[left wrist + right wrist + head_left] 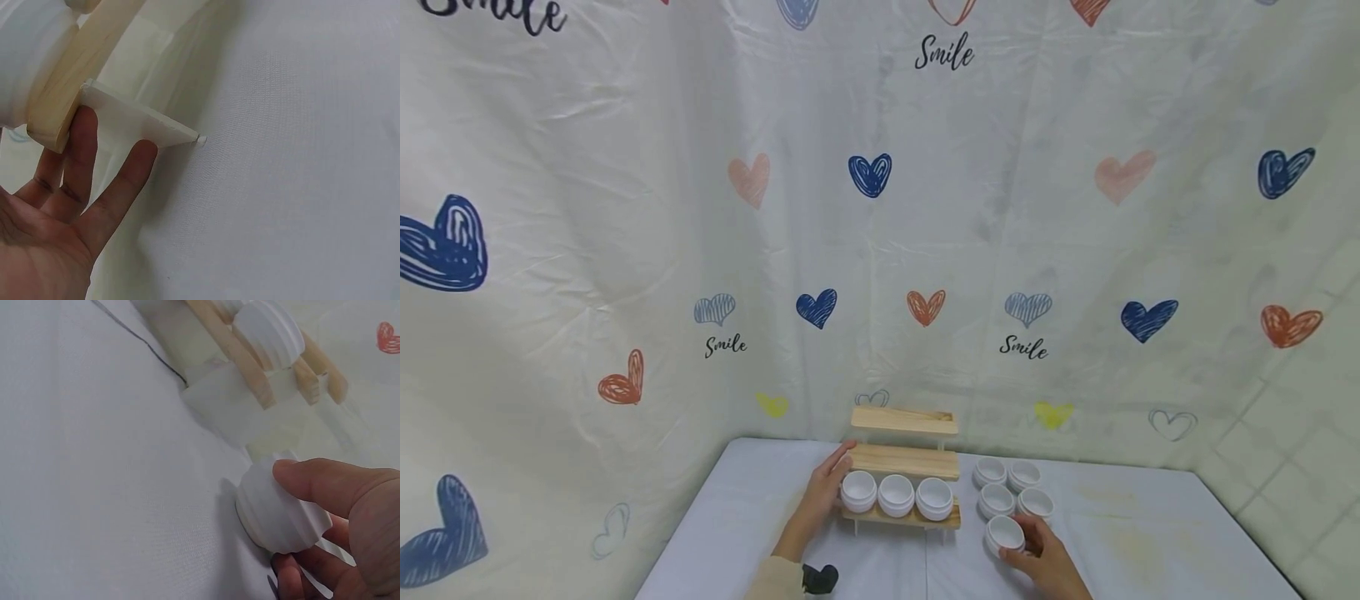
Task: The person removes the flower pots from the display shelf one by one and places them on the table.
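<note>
My right hand point(1043, 560) pinches a small white cup point(1004, 533) between thumb and fingers, to the right of a tiered wooden stand point(904, 460). In the right wrist view this cup point(281, 509) shows ribbed sides, with the thumb on one side and fingers under the other. The left hand point(822, 493) touches the stand's left end with extended fingers. In the left wrist view its fingertips point(145, 153) rest against the white side support point(134, 119) and the lowest shelf's end. Three white cups point(896, 495) stand in a row on that shelf.
Several more white cups point(997, 500) are grouped on the white-covered table point(1120, 533), just beyond the right hand. The stand's upper shelf point(904, 421) and middle shelf point(901, 461) hold nothing. Behind it hangs a heart-printed curtain point(955, 233).
</note>
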The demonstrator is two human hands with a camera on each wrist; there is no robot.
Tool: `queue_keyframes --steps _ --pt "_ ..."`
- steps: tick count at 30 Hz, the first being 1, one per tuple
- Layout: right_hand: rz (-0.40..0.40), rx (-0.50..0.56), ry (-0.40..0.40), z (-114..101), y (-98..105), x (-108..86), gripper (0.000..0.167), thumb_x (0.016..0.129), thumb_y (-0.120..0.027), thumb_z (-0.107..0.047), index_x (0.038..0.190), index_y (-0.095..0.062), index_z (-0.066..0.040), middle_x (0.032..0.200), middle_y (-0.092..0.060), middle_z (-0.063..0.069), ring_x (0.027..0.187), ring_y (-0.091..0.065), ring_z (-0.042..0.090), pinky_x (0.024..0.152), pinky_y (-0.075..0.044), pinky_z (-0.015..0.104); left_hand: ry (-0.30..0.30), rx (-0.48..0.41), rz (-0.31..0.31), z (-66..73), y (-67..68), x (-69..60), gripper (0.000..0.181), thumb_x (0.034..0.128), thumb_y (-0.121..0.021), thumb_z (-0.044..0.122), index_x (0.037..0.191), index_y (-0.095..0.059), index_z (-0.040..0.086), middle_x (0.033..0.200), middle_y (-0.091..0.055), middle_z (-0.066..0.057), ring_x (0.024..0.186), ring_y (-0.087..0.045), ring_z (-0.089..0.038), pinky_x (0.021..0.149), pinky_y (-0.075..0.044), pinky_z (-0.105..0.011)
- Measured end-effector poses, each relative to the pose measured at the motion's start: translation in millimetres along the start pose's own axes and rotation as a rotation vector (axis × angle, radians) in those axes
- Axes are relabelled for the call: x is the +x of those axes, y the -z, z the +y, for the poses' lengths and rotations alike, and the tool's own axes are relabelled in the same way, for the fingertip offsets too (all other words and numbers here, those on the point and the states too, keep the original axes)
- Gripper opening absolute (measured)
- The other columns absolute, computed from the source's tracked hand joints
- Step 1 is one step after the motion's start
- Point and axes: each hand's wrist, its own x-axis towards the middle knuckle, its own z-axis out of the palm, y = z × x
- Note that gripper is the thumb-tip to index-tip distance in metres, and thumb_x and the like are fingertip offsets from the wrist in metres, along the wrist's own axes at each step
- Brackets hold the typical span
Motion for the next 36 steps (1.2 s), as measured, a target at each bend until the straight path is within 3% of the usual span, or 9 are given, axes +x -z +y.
queue_keyframes --steps 7,13,17,20,24,29,33,36 --pt "0.002 -0.018 0.003 3 0 1.9 0.068 0.08 -0.088 -0.017 0.133 -0.051 0.004 0.128 -0.064 0.022 0.111 -0.065 0.028 0.093 -0.057 0.045 -0.027 0.025 -0.037 0.1 4.9 2.0 0.062 0.1001 -0.051 0.061 0.154 -0.047 0.029 0.166 -0.037 -0.005 0.15 -0.038 -0.042 0.119 -0.029 -0.069" --pt "-0.002 -0.024 -0.007 6 0 3.9 0.071 0.079 -0.088 -0.019 0.134 -0.05 0.005 0.128 -0.064 0.022 0.109 -0.064 0.027 0.091 -0.056 0.044 -0.038 0.082 -0.038 -0.2 8.1 4.7 0.063 0.0993 -0.052 0.062 0.153 -0.048 0.029 0.163 -0.042 -0.003 0.14 -0.053 -0.035 0.115 -0.04 -0.064" --pt "0.0 -0.024 -0.008 6 0 3.3 0.07 0.079 -0.089 -0.019 0.133 -0.051 0.005 0.127 -0.064 0.021 0.108 -0.064 0.026 0.09 -0.056 0.042 -0.032 0.112 -0.036 -0.1 9.2 4.7 0.062 0.0997 -0.053 0.061 0.154 -0.047 0.03 0.146 -0.059 -0.013 0.115 -0.064 -0.027 0.093 -0.056 -0.047" --pt "0.0 -0.024 -0.005 5 0 2.8 0.07 0.079 -0.088 -0.019 0.133 -0.051 0.005 0.127 -0.064 0.022 0.107 -0.064 0.026 0.09 -0.056 0.041 -0.025 0.106 -0.04 1.5 10.2 4.1 0.062 0.0998 -0.054 0.059 0.154 -0.046 0.03 0.129 -0.065 -0.015 0.1 -0.062 -0.023 0.076 -0.054 -0.035" --pt "0.001 -0.018 -0.009 4 0 1.8 0.07 0.079 -0.088 -0.018 0.133 -0.051 0.005 0.128 -0.064 0.022 0.108 -0.064 0.026 0.09 -0.056 0.041 -0.025 0.092 -0.058 2.4 11.6 3.8 0.062 0.1001 -0.055 0.058 0.155 -0.046 0.029 0.128 -0.065 -0.013 0.096 -0.061 -0.019 0.071 -0.053 -0.031" --pt "0.0 -0.025 -0.004 3 0 1.0 0.07 0.079 -0.089 -0.018 0.133 -0.051 0.005 0.127 -0.064 0.021 0.108 -0.064 0.027 0.091 -0.056 0.043 -0.032 0.075 -0.083 1.2 12.2 4.6 0.06 0.102 -0.053 0.054 0.155 -0.044 0.029 0.12 -0.063 -0.024 0.085 -0.06 -0.018 0.062 -0.051 -0.029" --pt "0.008 -0.027 -0.002 4 -1 1.6 0.069 0.079 -0.088 -0.017 0.133 -0.052 0.004 0.126 -0.064 0.02 0.108 -0.064 0.026 0.091 -0.056 0.041 -0.03 0.051 -0.086 0.3 10.9 5.8 0.059 0.1026 -0.053 0.053 0.156 -0.043 0.029 0.124 -0.063 -0.025 0.093 -0.063 -0.024 0.066 -0.051 -0.029" --pt "0.009 -0.021 0.002 4 -1 1.6 0.069 0.078 -0.089 -0.017 0.133 -0.052 0.004 0.127 -0.064 0.02 0.109 -0.064 0.026 0.092 -0.057 0.042 -0.039 0.044 -0.076 0.1 9.1 5.4 0.059 0.1029 -0.052 0.053 0.156 -0.043 0.028 0.14 -0.06 -0.021 0.112 -0.064 -0.033 0.078 -0.053 -0.031"
